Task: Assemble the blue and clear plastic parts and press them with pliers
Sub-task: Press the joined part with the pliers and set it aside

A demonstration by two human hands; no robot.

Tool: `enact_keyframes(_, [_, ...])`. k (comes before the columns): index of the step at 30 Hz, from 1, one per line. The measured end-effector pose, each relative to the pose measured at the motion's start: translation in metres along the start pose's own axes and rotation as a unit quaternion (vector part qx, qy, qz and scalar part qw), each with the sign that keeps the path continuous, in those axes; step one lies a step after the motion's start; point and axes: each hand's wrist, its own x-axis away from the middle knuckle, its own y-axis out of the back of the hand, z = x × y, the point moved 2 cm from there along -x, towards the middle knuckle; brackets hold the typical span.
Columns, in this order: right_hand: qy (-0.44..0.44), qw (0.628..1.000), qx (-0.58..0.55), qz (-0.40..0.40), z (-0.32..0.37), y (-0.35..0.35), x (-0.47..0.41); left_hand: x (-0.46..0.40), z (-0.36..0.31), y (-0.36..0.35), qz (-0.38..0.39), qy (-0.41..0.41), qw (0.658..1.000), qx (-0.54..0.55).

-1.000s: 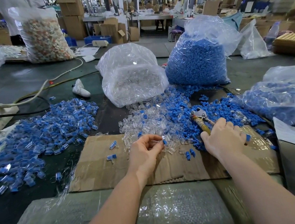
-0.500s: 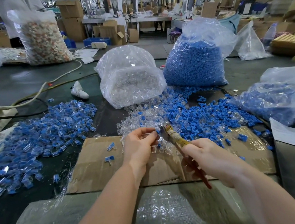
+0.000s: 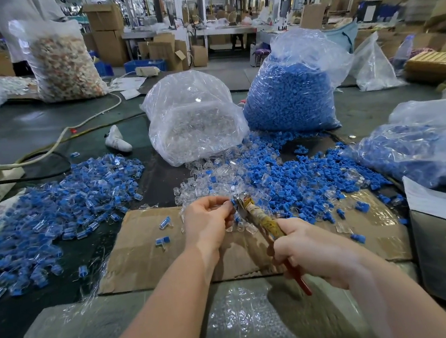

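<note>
My left hand [image 3: 208, 221] pinches a small blue and clear plastic part [image 3: 231, 203] above the cardboard sheet [image 3: 142, 251]. The pliers [image 3: 262, 220], with yellowed wrapping and red handles, have their jaws at that part; my right hand [image 3: 310, 250] grips the handles. Loose blue parts [image 3: 301, 178] and clear parts [image 3: 206, 182] lie heaped just beyond my hands. A pile of joined blue and clear pieces [image 3: 60, 205] spreads at the left.
A bag of clear parts [image 3: 193, 122] and a bag of blue parts [image 3: 291, 95] stand behind the heaps. Another bag of blue pieces [image 3: 424, 149] lies at the right. A white cable [image 3: 92, 120] runs across the dark table. Bubble wrap [image 3: 235, 321] covers the near edge.
My right hand picked up the pliers from the blue heap and brought the jaws left to the part in my left hand. My left hand rose slightly.
</note>
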Motion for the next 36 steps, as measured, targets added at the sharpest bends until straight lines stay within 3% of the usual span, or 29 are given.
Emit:
enact_keyframes(15, [0.018,0.999,0.010,0.032,0.013,0.001,0.004,-0.004,-0.001,-0.002,-0.008,0.013,1.000,-0.002])
enact_keyframes(27, [0.036,0.993,0.111,-0.025,0.012,-0.004,-0.001,-0.002,0.002,-0.004,-0.017,0.016,0.999,0.022])
enact_keyframes(31, [0.018,1.000,-0.014,-0.012,0.010,-0.006,0.002,-0.002,0.004,-0.002,-0.023,0.038,0.998,0.048])
enact_keyframes(34, [0.013,0.992,-0.101,-0.075,0.003,-0.002,-0.004,-0.002,0.004,0.002,-0.028,0.008,0.999,0.016])
enact_keyframes(36, [0.048,0.982,-0.004,-0.180,-0.001,0.006,-0.012,-0.003,0.001,0.011,-0.048,-0.051,0.995,-0.071])
